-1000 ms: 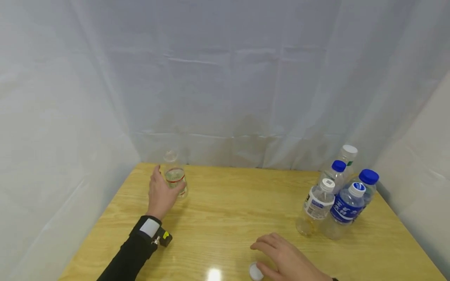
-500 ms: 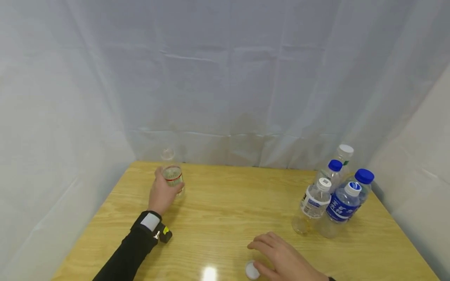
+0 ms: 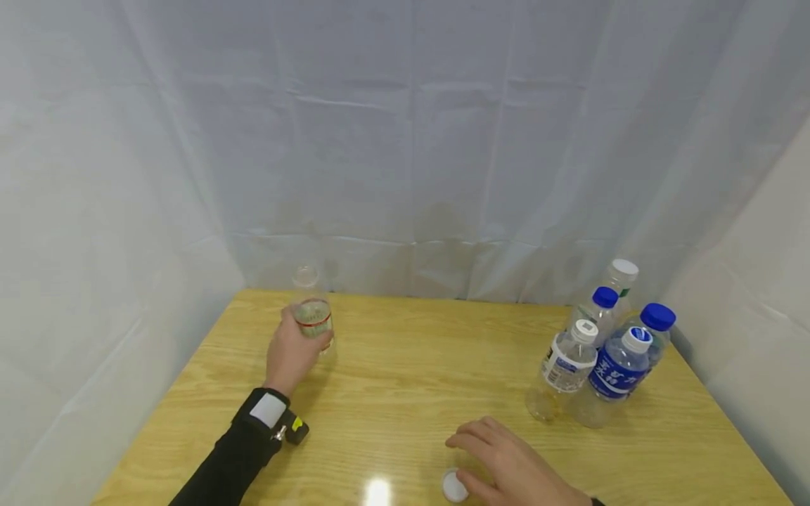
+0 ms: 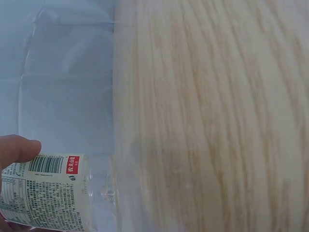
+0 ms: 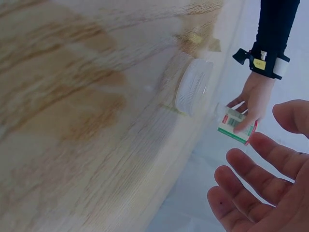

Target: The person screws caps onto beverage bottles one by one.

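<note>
At the table's far left, my left hand (image 3: 294, 356) grips a clear plastic bottle (image 3: 314, 318) around its label. The bottle stands upright with an uncapped neck; in the left wrist view its printed label (image 4: 48, 193) shows a barcode under my thumb. Near the front edge, my right hand (image 3: 511, 464) hovers with fingers relaxed and apart. A white bottle cap (image 3: 454, 485) lies flat on the table beside its thumb. The right wrist view shows this cap (image 5: 193, 87) apart from the fingers (image 5: 241, 166), and nothing in the hand.
Several capped, clear bottles stand grouped at the right of the wooden table (image 3: 405, 372). Among them are a blue-labelled bottle (image 3: 615, 372) and a white-labelled bottle (image 3: 565, 369). A pale curtain (image 3: 405, 154) hangs behind the table and along both sides.
My left hand has closed its fingers and thumb around the bottle, which stays in place. The right hand holds nearly still by the cap. The head view has shifted slightly.
</note>
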A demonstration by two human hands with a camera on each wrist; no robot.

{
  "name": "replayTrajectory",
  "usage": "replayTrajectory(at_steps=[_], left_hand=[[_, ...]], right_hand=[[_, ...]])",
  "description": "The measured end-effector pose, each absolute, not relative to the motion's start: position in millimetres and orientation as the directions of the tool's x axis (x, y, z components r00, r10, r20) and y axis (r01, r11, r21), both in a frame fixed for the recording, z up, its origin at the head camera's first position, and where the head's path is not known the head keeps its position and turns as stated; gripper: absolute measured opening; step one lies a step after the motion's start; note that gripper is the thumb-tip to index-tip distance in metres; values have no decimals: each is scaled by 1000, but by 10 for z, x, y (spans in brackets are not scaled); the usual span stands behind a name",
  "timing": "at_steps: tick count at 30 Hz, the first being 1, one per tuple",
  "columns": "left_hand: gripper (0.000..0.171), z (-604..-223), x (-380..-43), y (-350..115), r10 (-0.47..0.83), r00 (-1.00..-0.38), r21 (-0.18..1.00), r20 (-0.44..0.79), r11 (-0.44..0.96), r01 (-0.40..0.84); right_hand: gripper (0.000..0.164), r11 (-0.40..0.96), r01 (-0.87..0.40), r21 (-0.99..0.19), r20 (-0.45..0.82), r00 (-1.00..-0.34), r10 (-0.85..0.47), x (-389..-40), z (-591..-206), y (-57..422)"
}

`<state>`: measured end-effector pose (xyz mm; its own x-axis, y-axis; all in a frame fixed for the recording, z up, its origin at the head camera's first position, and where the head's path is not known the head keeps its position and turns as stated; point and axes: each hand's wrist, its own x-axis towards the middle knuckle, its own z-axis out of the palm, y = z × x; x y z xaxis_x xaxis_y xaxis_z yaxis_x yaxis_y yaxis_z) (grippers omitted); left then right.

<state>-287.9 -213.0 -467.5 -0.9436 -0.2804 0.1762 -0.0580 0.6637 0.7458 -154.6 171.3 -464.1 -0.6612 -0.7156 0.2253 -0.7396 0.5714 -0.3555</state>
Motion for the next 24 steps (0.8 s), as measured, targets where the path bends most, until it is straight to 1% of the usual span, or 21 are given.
replayTrajectory(at_steps=[3,10,14,17,21,24], left_hand=[[82,-4651,-2805,-2092,-255,-948,736,192,677,-33],[79,-4596,-2659,-1965,-204,-949,726,241,687,37],[78,-4500,-2558,-1879,-176,-954,728,242,683,59],[78,-4429,-2480,-1812,-149,-956,724,253,685,85],[77,-4336,-2385,-1732,-100,-944,690,315,707,156],[75,-4277,-2302,-1682,-52,-927,654,372,723,222]], right_hand=[[33,571,-740,-355,223,-661,-717,-1544,-4637,1710],[33,591,-701,-400,150,-686,-712,-1537,-4608,1701],[33,584,-709,-395,169,-681,-713,-1536,-4609,1699],[33,593,-694,-407,150,-692,-707,-1525,-4601,1705],[34,614,-664,-427,103,-710,-696,-1518,-4584,1713],[33,615,-662,-429,96,-710,-698,-1524,-4581,1716]])
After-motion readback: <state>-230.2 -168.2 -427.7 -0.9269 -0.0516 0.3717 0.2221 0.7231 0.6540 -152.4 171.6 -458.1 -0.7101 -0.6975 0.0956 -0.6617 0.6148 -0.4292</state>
